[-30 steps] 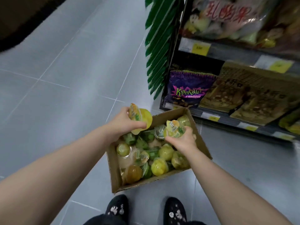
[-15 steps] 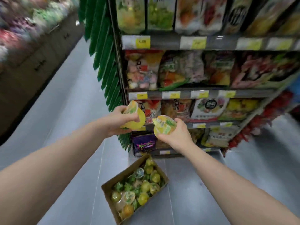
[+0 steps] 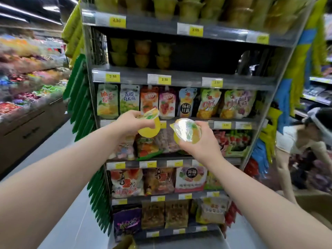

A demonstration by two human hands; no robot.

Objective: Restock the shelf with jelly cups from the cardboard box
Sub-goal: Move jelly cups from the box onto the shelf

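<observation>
- A person's left hand (image 3: 129,124) grasps a yellow jelly cup (image 3: 150,131) tipped on its side. Fingers and thumb are curled round its rim and wall, and the printed lid is turned upward.
- The right hand (image 3: 202,147) grasps a second jelly cup (image 3: 187,131) from beneath. Its clear film lid faces the camera and catches the store lights.
- The two cups hang in mid-air between the hands, near each other but apart, in front of a row of drink pouches (image 3: 185,103).
- Well above both hands runs the shelf (image 3: 179,79) that appears to be the goal. Stacked cups (image 3: 142,53) fill the end above the left hand, and a dark bare stretch lies above the right hand.
- The cups look light, with thin plastic walls likely to give under a hard squeeze.
- The film lid is probably the weakest part, so fingertips are best kept off it.
- The smooth wall may slip, so a hold round the wall just under the rim seems safest. Each cup should be turned base-down before it is set in place.
- Far below the hands, at the frame's bottom edge, shows what looks like a corner of the cardboard box (image 3: 124,243). It is too blurred to be sure.
- Off to the right of the right hand, another person (image 3: 303,139) bends toward the floor.
</observation>
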